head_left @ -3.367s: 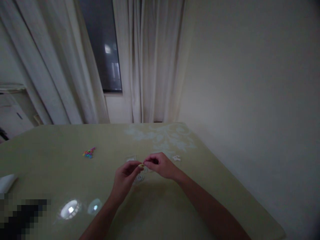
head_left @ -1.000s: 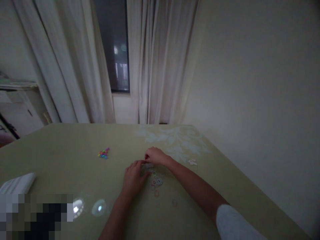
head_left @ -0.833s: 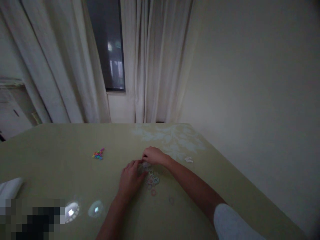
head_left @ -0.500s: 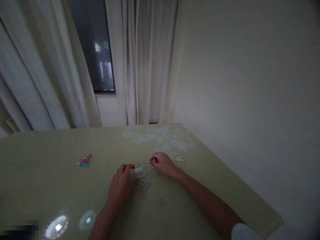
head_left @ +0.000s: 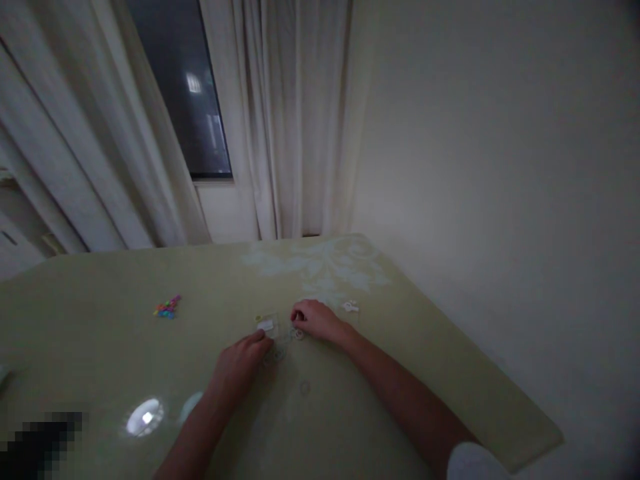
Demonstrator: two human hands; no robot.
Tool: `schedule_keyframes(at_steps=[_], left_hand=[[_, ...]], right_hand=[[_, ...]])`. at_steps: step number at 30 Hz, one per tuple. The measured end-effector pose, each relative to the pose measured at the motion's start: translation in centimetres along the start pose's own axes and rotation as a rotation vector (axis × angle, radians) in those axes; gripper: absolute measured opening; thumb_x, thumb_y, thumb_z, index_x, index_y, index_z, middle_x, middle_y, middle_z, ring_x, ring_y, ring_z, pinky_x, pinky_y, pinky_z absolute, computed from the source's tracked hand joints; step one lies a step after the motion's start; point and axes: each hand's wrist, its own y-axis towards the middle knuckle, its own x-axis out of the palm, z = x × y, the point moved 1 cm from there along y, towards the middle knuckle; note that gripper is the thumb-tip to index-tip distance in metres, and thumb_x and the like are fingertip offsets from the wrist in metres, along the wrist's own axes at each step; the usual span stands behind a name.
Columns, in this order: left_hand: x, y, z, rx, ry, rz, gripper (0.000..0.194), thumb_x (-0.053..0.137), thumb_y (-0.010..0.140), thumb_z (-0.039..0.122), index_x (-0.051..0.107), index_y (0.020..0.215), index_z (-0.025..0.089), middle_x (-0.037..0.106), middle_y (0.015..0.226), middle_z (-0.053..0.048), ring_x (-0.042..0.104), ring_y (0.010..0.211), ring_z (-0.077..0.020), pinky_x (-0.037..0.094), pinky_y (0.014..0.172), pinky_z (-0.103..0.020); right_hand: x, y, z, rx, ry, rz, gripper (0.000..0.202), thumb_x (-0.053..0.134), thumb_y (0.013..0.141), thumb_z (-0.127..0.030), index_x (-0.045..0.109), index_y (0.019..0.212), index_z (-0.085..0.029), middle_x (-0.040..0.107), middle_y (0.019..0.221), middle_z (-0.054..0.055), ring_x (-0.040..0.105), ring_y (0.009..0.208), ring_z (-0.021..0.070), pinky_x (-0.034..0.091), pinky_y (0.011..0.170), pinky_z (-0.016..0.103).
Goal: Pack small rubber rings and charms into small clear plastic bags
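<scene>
A small clear plastic box [head_left: 273, 317] with a white label lies on the table. My left hand [head_left: 243, 360] is at its near edge, fingertips pressed together low over the rings; what they pinch, if anything, is hidden. Just right of the box, my right hand [head_left: 317, 320] is closed in a pinch, thumb against curled fingers, and anything between them is too small to name. Below its fingertips lies a pale ring [head_left: 299, 335]. Another ring [head_left: 279, 353] sits beside my left fingertips, and a faint ring [head_left: 305, 387] lies apart, nearer me.
A heap of small, bright-coloured pieces [head_left: 167, 308] lies on the left of the table [head_left: 115, 353]. Small white pieces [head_left: 351, 306] are behind my right wrist. A wall [head_left: 490, 200] borders the table's right side, and curtains [head_left: 280, 133] hang behind it.
My left hand has slid off the box's left side to its near edge, over the rings. My right hand stays pinched beside the box. The view has shifted slightly.
</scene>
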Motion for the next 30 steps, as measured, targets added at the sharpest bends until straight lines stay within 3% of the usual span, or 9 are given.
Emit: schedule_keyframes(at_steps=[3, 10, 15, 18, 23, 30], left_hand=[[-0.4, -0.1, -0.1, -0.047, 0.017, -0.025, 0.033, 0.048, 0.098, 0.010, 0.072, 0.112, 0.028, 0.072, 0.125, -0.007, 0.072, 0.110, -0.0237, 0.053, 0.080, -0.028], [-0.3, 0.2, -0.8, -0.096, -0.143, 0.007, 0.025, 0.048, 0.101, 0.023, 0.073, 0.101, 0.025, 0.075, 0.115, -0.005, 0.073, 0.100, -0.0211, 0.050, 0.081, -0.027], [-0.2, 0.1, -1.8, -0.057, -0.265, 0.025, 0.026, 0.050, 0.097, 0.018, 0.075, 0.099, 0.024, 0.076, 0.108, -0.005, 0.073, 0.098, -0.0201, 0.048, 0.084, -0.027], [-0.2, 0.2, -2.2, -0.074, -0.268, 0.040, 0.024, 0.053, 0.097, 0.019, 0.076, 0.098, 0.024, 0.076, 0.106, -0.005, 0.072, 0.097, -0.0209, 0.048, 0.085, -0.028], [-0.4, 0.0, -2.0, -0.111, -0.193, 0.040, 0.023, 0.053, 0.098, 0.021, 0.076, 0.097, 0.022, 0.076, 0.102, -0.006, 0.073, 0.097, -0.0234, 0.049, 0.083, -0.030], [-0.6, -0.3, 0.0, -0.097, 0.098, -0.057, 0.030, 0.037, 0.105, 0.021, 0.066, 0.111, 0.019, 0.070, 0.119, -0.012, 0.075, 0.101, -0.0260, 0.051, 0.077, -0.032]], right_hand=[[0.1, -0.1, -0.2, 0.026, 0.007, 0.000, 0.020, 0.072, 0.085, -0.016, 0.078, 0.104, -0.019, 0.075, 0.092, 0.004, 0.064, 0.083, 0.0165, 0.039, 0.069, 0.023], [-0.3, -0.3, -0.8, 0.053, 0.033, -0.015, 0.011, 0.070, 0.084, -0.016, 0.079, 0.090, -0.017, 0.077, 0.088, 0.005, 0.066, 0.078, 0.0172, 0.040, 0.066, 0.023], [-1.3, -0.3, -1.9, -0.017, 0.092, 0.001, 0.012, 0.072, 0.091, -0.023, 0.080, 0.098, -0.017, 0.079, 0.093, 0.005, 0.068, 0.082, 0.0158, 0.044, 0.071, 0.022], [-1.0, -0.4, -3.0, -0.122, 0.132, -0.068, 0.012, 0.074, 0.091, -0.024, 0.081, 0.099, -0.020, 0.079, 0.092, 0.001, 0.069, 0.081, 0.0145, 0.044, 0.072, 0.021], [0.2, -1.0, -4.3, -0.146, -0.048, -0.172, 0.014, 0.075, 0.087, -0.025, 0.083, 0.098, -0.024, 0.080, 0.093, 0.002, 0.071, 0.086, 0.0199, 0.044, 0.070, 0.024], [0.7, -1.7, -5.2, -0.125, -0.140, -0.143, 0.014, 0.069, 0.088, -0.025, 0.081, 0.096, -0.024, 0.078, 0.094, 0.003, 0.069, 0.085, 0.0204, 0.044, 0.068, 0.025]])
